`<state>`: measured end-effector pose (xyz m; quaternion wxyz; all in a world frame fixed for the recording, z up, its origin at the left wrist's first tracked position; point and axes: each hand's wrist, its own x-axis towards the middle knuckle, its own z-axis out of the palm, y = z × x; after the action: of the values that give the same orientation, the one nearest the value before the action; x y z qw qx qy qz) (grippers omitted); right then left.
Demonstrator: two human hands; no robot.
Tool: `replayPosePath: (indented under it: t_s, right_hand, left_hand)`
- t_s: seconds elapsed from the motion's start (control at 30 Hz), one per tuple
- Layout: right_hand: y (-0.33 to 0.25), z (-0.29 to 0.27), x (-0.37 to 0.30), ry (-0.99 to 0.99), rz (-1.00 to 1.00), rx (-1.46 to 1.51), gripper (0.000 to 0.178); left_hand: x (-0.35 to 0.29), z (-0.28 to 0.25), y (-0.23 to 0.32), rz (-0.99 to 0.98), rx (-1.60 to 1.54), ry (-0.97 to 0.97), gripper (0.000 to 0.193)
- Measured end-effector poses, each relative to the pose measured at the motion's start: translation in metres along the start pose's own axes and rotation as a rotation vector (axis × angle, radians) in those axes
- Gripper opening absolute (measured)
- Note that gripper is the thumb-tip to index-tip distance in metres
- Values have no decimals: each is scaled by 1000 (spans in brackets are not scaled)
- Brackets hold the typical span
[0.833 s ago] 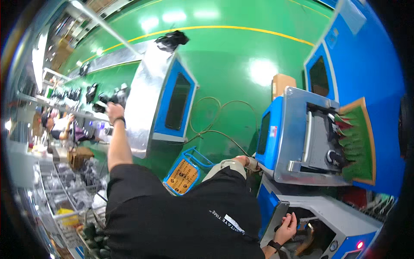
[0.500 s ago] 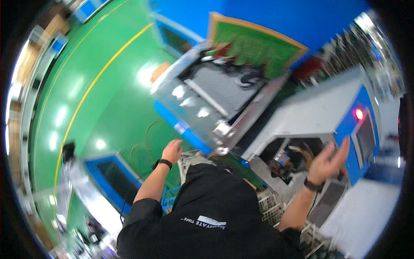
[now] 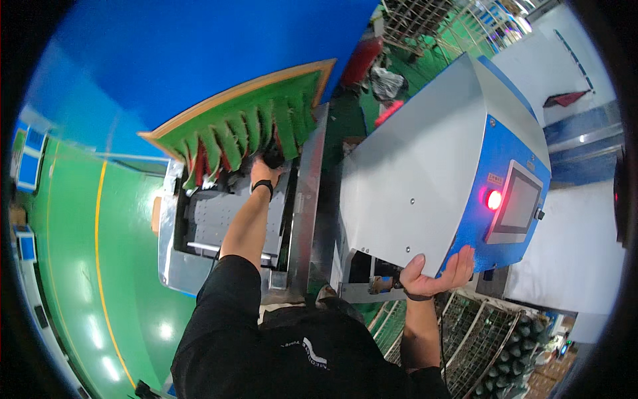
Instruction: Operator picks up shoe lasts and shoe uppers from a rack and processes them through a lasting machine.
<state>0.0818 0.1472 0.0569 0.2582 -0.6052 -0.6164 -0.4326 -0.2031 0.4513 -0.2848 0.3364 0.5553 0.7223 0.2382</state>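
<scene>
My left hand (image 3: 262, 171) reaches forward over the conveyor bed to the green strip curtain. Its fingers close around a small black item (image 3: 272, 158), partly hidden by the strips, whose kind I cannot make out. Below the hand lies a grey perforated plate (image 3: 222, 216) inside the metal-framed bed (image 3: 174, 263). The green curtain strips (image 3: 239, 133) hang from an orange-brown frame (image 3: 232, 95) on a large blue machine. My right hand (image 3: 438, 274) touches the lower front corner of a grey and blue machine housing (image 3: 412, 179), its thumb and fingers apart and nothing held.
The housing carries a lit red button (image 3: 493, 199) and a screen (image 3: 518, 205). Wire racks (image 3: 478, 326) stand at the lower right, beside several dark rounded items (image 3: 522, 349). A green floor (image 3: 133, 253) with a yellow line lies to the left.
My view has turned and moved nearer the curtain. The left hand has gone from beside my body to the black item at the curtain; the right hand has come onto the housing's corner.
</scene>
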Motion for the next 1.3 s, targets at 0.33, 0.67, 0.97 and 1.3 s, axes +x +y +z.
replayPosePath:
  t_s: [0.33, 0.67, 0.97, 1.3]
  right_hand:
    - [-2, -13, 24, -224, 250, 233, 46]
    - [-93, -124, -79, -447, 716, 1490, 136]
    - [32, -175, -97, -465, 811, 1098, 114]
    - [145, -198, -285, -216, 1946, 2046, 87]
  left_hand:
    - [-79, -68, -33, -113, -1219, -749, 35]
    - [-394, -148, 55, -67, -1050, -805, 72]
    - [-480, -71, 163, 671, -377, -377, 36]
    - [-560, -14, 178, 165, -625, -838, 38]
